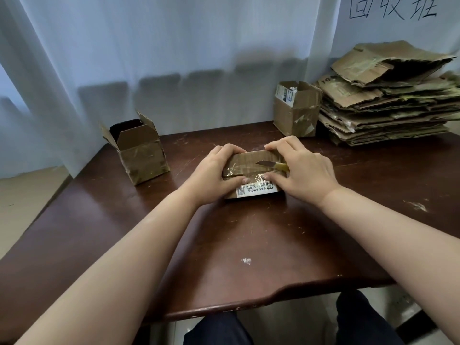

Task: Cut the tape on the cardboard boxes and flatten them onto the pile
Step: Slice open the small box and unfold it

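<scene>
Three boxes sit on the table (249, 240): an open box (142, 155) left, a taped box (251, 170) mid-table gripped by the left hand (219, 173) and right hand (301, 170), whose fingers also pinch a knife (271, 165), another opened box (296, 108) beside the pile (388, 100).

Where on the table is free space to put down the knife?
The table is bare between the taped box and its near edge, apart from one small scrap. Crowded at far right: open box touches the flattened pile.
</scene>
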Action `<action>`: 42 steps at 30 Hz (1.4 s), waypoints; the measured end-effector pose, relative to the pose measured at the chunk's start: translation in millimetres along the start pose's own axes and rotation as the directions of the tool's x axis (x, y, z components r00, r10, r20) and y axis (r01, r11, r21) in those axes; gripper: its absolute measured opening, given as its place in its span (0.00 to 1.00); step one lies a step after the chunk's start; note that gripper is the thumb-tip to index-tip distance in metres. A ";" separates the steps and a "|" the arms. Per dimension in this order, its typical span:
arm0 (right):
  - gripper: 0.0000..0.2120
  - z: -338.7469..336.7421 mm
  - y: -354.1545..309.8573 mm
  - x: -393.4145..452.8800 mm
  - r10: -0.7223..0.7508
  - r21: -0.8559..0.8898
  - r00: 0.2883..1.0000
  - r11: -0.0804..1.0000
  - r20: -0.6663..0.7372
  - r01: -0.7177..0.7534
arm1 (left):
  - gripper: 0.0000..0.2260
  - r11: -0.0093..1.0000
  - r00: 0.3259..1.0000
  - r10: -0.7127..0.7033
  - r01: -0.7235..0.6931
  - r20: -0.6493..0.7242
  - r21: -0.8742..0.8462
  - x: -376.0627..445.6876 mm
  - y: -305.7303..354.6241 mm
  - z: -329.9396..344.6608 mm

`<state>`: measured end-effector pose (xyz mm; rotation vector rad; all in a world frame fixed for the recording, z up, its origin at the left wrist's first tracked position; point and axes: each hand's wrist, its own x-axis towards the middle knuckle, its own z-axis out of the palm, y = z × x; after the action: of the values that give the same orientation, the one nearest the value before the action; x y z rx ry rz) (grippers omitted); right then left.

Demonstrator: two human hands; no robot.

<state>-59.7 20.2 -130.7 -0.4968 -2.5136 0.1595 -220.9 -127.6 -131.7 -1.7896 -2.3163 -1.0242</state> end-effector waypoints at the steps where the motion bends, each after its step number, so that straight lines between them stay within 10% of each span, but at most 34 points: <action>1: 0.24 -0.4 -0.7 1.5 -0.006 -0.030 1.000 1.000 0.002 0.006 | 0.22 1.000 1.000 -0.003 0.003 -0.015 0.004 0.8 -0.2 0.5; 15: 0.24 -6.9 -3.5 -16.9 -0.191 -0.216 0.964 0.965 -0.187 0.149 | 0.28 0.874 0.969 0.223 -0.150 -0.106 0.462 -23.7 20.8 -8.0; 25: 0.07 -40.6 -13.5 -22.5 -0.217 -0.075 0.976 0.974 -0.028 0.214 | 0.16 0.951 0.974 0.174 -0.127 -0.147 0.282 -38.4 36.8 -16.1; 32: 0.10 -32.4 -15.1 -40.5 0.364 0.335 0.921 0.892 -0.139 -0.303 | 0.25 0.991 0.955 -0.121 0.130 -0.272 0.016 -26.4 41.9 -20.7; 42: 0.16 -5.2 -38.1 -53.8 -0.095 0.153 0.994 0.984 0.054 0.086 | 0.20 0.950 0.958 -0.270 0.249 -0.095 -0.189 -15.8 22.0 -28.4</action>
<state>-27.4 -35.5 -145.6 -0.3208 -2.5530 0.3317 -206.4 -153.1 -105.7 -1.4476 -2.5028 -1.3718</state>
